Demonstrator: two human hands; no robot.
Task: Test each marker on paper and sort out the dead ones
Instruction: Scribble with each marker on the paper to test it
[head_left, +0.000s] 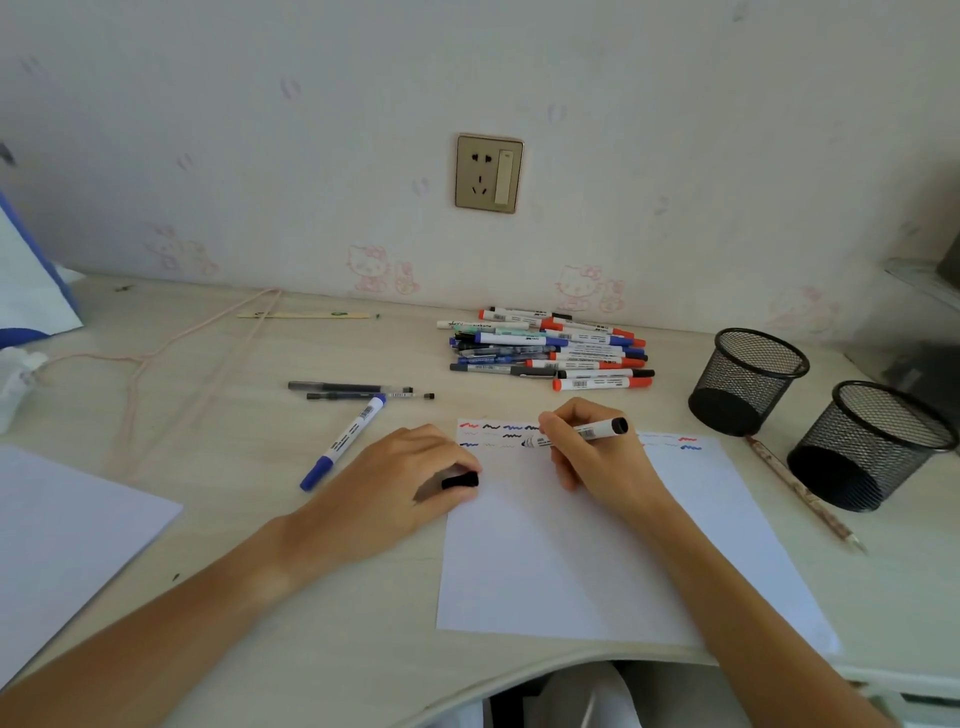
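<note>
Marker test in hand: black marker on paper.

Your right hand (587, 447) grips the black marker (582, 434), tip down on the paper's (571, 561) far edge beside the earlier squiggles, so marks stay in rows. Your left hand (410, 483) pins the sheet's left edge and pinches the cap (460, 480) ready. Untested pile (545, 348) lies far; two mesh cups (748, 379) wait right, likely for sorting.

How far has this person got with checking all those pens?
Done: several squiggles on the paper, and three pens set aside left. In hand: the right hand holds a black marker tip-down on the paper; the left hand holds its cap. Left: the pile by the wall; both mesh cups look empty.
</note>
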